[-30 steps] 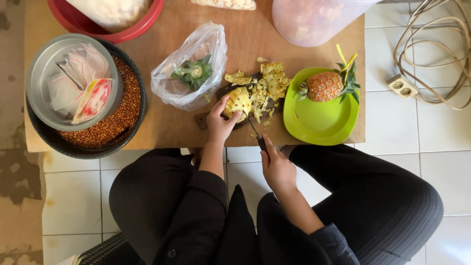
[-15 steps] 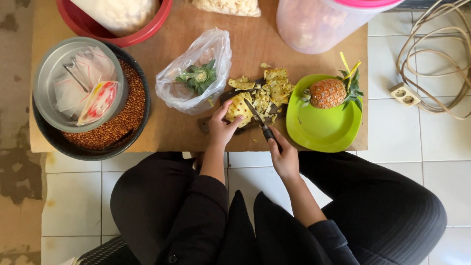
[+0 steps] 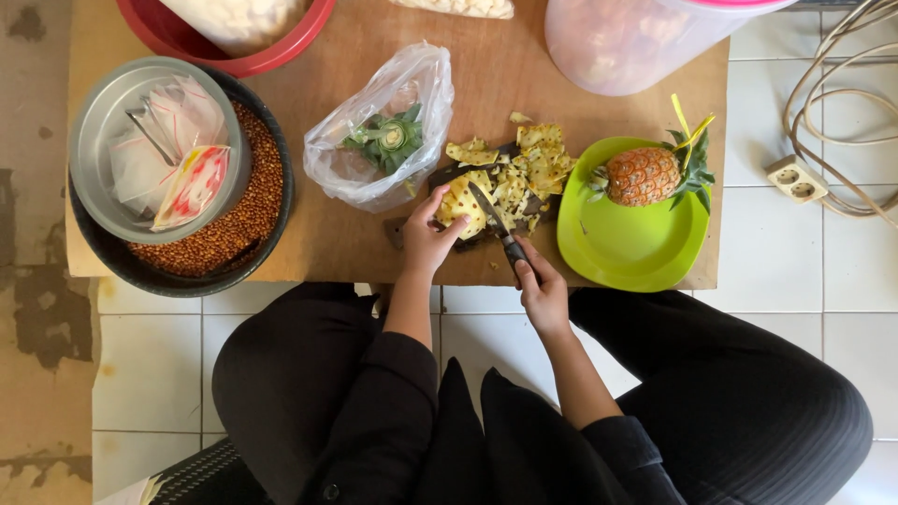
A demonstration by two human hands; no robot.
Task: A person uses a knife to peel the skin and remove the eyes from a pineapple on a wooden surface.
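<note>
My left hand (image 3: 426,240) steadies a peeled yellow pineapple (image 3: 463,200) on a dark cutting board (image 3: 440,178) at the near edge of a low wooden table (image 3: 318,238). My right hand (image 3: 541,290) grips a dark-handled knife (image 3: 500,231), its blade resting against the pineapple's right side. Yellow peel scraps (image 3: 526,168) are heaped on the board behind the fruit. A small whole pineapple (image 3: 647,176) with green leaves lies on a lime-green plate (image 3: 627,248) to the right.
A clear plastic bag (image 3: 374,131) holds green pineapple crowns. At left, a dark basin of brown grains (image 3: 229,234) carries a metal bowl (image 3: 94,150) with packets. A red tub (image 3: 187,42) and a pink-tinted container (image 3: 627,42) stand behind. A cable and socket (image 3: 795,178) lie on the tiled floor.
My right hand has brought the knife from near the table's edge up against the peeled pineapple. The left hand has stayed on the fruit.
</note>
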